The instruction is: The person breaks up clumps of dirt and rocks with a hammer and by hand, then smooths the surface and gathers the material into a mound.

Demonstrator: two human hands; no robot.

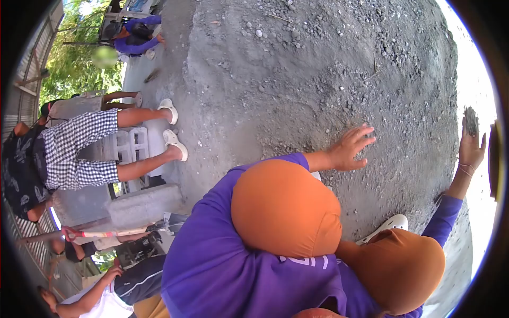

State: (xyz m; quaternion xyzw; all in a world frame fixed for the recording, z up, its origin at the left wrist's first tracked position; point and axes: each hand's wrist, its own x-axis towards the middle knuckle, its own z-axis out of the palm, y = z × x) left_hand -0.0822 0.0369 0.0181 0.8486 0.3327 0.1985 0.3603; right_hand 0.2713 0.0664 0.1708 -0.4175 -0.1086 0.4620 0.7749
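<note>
My left hand (352, 148) is spread over the heap of grey sand and gravel (328, 69), fingers apart and holding nothing, close to the loose stones. Off to the right, my right hand (471, 146) is stretched out with its fingers extended. A dark, gritty patch (471, 122) shows across those fingers, and a thin band circles the wrist. Between my arms are my bent knees in orange-brown cloth (286, 206). A white clog (389, 225) shows beside the right knee, resting on the grey ground.
The scene appears turned sideways. A person in checked shorts (79, 143) stands at left near hollow concrete blocks (132, 146) and a concrete slab (146, 204). Someone in purple (135, 37) crouches at upper left. Another person in a white shirt (98, 302) is at lower left.
</note>
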